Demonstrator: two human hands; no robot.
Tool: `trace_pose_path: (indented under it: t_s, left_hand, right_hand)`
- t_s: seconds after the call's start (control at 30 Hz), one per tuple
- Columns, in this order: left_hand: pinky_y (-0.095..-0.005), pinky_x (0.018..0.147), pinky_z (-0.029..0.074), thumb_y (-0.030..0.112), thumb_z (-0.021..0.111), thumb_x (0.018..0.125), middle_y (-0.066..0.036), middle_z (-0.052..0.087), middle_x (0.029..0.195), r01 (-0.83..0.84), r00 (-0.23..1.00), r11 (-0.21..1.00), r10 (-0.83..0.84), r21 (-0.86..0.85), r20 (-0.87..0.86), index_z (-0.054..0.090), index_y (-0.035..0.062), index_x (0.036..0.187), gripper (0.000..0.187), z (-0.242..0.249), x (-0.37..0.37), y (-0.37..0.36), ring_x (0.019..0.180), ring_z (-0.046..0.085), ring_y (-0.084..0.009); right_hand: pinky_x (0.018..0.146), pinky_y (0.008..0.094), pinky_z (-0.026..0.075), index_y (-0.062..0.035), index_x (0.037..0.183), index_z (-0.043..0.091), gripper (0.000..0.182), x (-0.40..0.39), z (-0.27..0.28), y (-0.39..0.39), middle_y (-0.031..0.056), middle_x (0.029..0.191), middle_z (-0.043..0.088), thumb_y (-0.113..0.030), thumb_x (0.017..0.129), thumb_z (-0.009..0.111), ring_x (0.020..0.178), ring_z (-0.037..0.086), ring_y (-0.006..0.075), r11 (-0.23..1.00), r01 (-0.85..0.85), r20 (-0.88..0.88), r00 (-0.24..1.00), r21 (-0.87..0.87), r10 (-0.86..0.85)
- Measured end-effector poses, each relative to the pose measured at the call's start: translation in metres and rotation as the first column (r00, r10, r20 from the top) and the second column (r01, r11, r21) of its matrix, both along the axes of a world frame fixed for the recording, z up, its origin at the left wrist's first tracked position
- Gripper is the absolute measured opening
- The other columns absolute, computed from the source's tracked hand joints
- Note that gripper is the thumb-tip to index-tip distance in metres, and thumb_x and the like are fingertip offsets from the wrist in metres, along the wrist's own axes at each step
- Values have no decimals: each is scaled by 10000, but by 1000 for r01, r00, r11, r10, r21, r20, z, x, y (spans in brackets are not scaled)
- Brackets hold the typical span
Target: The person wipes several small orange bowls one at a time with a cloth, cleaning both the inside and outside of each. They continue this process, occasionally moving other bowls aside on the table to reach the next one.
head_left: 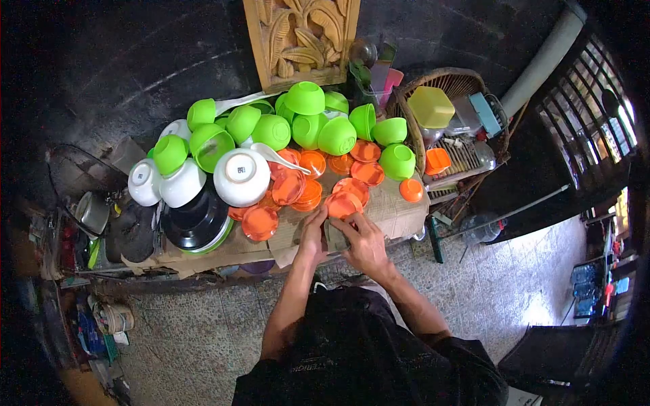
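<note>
A small orange saucer [343, 204] lies at the front of the counter, with both my hands at its near edge. My left hand [313, 235] has its fingers closed at the saucer's left side. On the right, my right hand [365, 245] pinches the near edge with bent fingers. Just behind is another orange saucer [352, 189], and more orange saucers [288, 185] lie in loose piles to the left. Bright green bowls [336, 136] are heaped behind them, mostly upside down. A white bowl [241, 177] rests upturned left of the saucers, near a white spoon [279, 158].
Cardboard [399, 221] covers the counter. Black bowls [196, 220] are stacked at the left, beside a metal pot [93, 213]. A wicker basket [443, 76] with plastic containers stands at the right. Behind leans a carved wooden panel [302, 40].
</note>
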State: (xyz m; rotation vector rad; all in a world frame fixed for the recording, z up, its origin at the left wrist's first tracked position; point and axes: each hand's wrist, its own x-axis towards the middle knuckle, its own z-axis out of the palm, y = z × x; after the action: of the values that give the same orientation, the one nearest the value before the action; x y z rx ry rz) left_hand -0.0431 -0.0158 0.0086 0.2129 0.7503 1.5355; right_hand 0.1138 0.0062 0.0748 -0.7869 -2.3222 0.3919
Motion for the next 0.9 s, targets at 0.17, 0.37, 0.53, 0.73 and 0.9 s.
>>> trace_pose_path:
  t_s: [0.17,0.37,0.53,0.73,0.9]
  left_hand:
    - [-414,987,580,300,505,1124,-129,643,1385,-12,998,1000,13,21,-60,523,50,1470,427,-16,0,3,1188,682,-257]
    - [-476,1051,555,296,497,1126,-155,610,1427,38,999,993,-36,116,-14,477,7,1475,454,-6,3,-1,1272,644,-294]
    - [-458,1050,549,293,474,1131,-104,642,1396,23,999,996,-19,89,-47,529,34,1459,421,-3,4,-3,1252,650,-240]
    - [-407,1028,547,291,459,1135,-106,655,1373,-63,995,997,60,-33,-76,557,3,1435,427,7,4,-2,1223,655,-228]
    - [-428,1019,542,295,481,1129,-127,644,1398,-68,995,997,71,45,-67,551,8,1445,433,-9,3,7,1224,659,-260]
  right_hand:
    - [840,438,569,-120,1220,737,610,22,-4,15,108,1053,609,-6,623,787,983,647,322,998,58,23,998,0,-58]
    - [799,449,567,-110,1205,740,578,18,2,39,123,1042,607,4,640,782,968,649,343,984,175,19,984,19,-175]
    - [820,453,555,-112,1219,743,615,-6,9,34,121,1021,607,41,624,757,973,643,344,988,157,-23,987,11,-157]
    - [827,439,566,-101,1205,738,615,-5,-4,7,122,1035,620,20,603,768,932,663,337,1000,3,-19,1000,-19,-3]
    - [832,443,570,-112,1238,727,657,21,-7,5,106,1057,610,9,593,771,977,653,327,1000,-13,10,1000,-23,13]
